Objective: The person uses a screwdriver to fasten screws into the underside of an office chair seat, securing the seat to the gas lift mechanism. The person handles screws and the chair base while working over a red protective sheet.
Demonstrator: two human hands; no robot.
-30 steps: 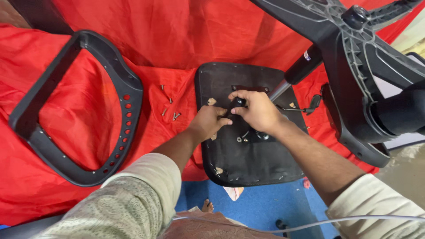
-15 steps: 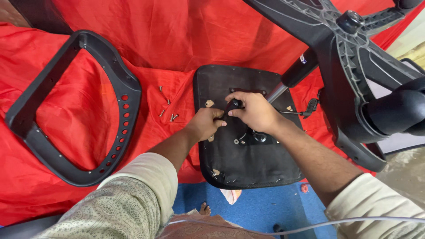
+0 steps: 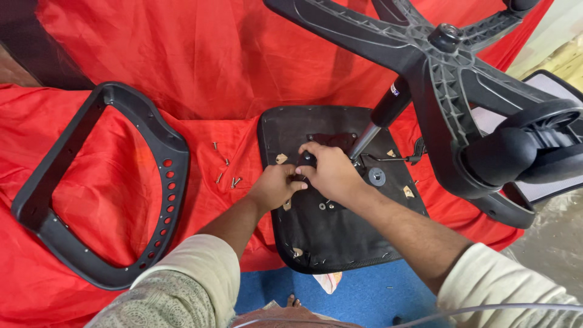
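The left hand (image 3: 276,185) has been shifting rightward; both hands are gripping a black knob (image 3: 305,160) mid-seat (image 3: 316,237), right hand (image 3: 331,172) closed, screws (image 3: 228,171) lying beside the seat's left edge.

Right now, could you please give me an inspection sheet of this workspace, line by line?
Surface: red cloth spread wide, creased, over a blue floor.
Job's things: upturned black seat pan lying flat; chair base with gas cylinder rising from it, tilted towards the camera.
Clutter: loose screws on the cloth; black armrest frame lying apart on the left.
Hands: left hand and right hand together on a black knob at the seat's middle.
Cables: thin grey cord across the bottom right.
Surroundings: caster wheel close at the right; a foot at the bottom edge.
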